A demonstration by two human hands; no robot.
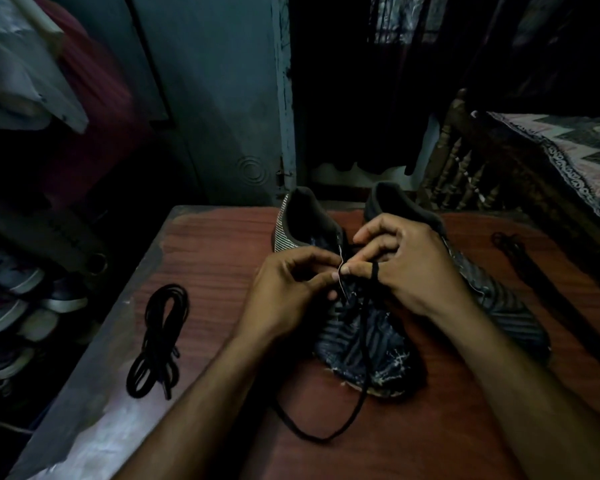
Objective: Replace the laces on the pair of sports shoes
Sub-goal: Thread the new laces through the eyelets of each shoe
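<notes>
Black lace (355,407) loops nearest on worktop (222,271); left hand (288,292), right hand (409,265) both pinch it closed over left shoe (354,337).

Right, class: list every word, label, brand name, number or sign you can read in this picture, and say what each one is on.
None: no text can be read anywhere in this dim view.
The two sports shoes show only stripes; no brand mark can be made out.
The bedcover carries a woven pattern, not letters.
The shoes on the rack are too blurred to show any label.
</notes>
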